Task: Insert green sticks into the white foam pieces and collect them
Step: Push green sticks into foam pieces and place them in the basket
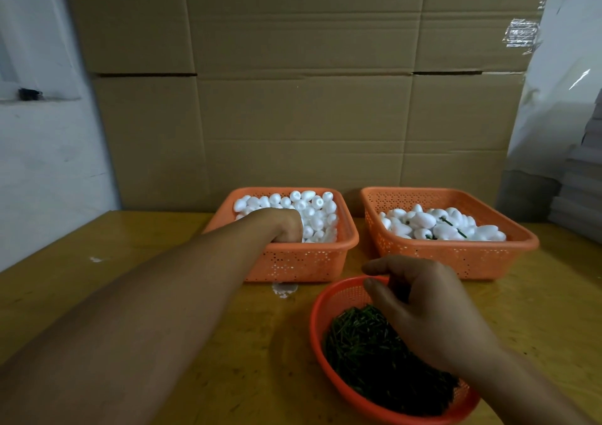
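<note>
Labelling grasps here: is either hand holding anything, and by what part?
Cannot tell. The left hand is buried among white foam pieces in the orange basket; the right hand hovers over green sticks, fingertips pinched, nothing visible between them.

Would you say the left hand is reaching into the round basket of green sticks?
No, the left hand is down in the left square basket of plain foam pieces.

My table [136,294]: glossy yellow wood, scuffed. Baskets [456,258]: perforated orange plastic, satin. Foam pieces [312,206]: matt white, finely grained. Sticks [374,359]: dark green (material unclear). Backdrop [293,98]: matt corrugated cardboard.
</note>
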{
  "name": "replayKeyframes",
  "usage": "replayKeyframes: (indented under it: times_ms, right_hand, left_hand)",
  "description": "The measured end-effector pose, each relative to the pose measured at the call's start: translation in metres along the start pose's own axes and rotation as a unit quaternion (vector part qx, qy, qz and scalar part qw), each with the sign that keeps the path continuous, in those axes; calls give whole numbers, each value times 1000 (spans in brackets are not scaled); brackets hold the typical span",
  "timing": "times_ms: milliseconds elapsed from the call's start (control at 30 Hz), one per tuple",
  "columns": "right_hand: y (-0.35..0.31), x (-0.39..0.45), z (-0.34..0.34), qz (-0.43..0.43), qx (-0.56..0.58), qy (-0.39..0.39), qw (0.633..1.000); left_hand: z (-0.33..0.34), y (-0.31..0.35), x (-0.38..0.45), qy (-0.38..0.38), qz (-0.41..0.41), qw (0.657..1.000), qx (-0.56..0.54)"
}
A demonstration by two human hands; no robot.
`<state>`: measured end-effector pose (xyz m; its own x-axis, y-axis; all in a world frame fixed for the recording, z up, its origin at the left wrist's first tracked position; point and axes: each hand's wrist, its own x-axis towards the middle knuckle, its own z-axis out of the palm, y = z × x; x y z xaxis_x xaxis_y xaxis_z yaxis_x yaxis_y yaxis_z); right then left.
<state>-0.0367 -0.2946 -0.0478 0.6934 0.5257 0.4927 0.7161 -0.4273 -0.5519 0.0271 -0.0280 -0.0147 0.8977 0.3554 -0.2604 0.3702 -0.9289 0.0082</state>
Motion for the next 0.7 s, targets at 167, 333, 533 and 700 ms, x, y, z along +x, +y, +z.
replayKeyframes:
  times_ms: [167,333,533,700]
  right_hand:
    - [0,-1,-1,-1,-6,-1,1000]
    - [-1,0,-3,-4,-15,7,1000]
    - [-4,-2,-4,-9,-25,0,1000]
    - [-6,-2,-7,-14,-57,-39,998]
  left_hand:
    - [-3,0,-2,-27,9,999,16]
    - [-2,-5,-1,-35,9,999,-21]
    - [1,-11,2,14,57,994,-88]
    - [0,-15,-2,112,104,963,-222]
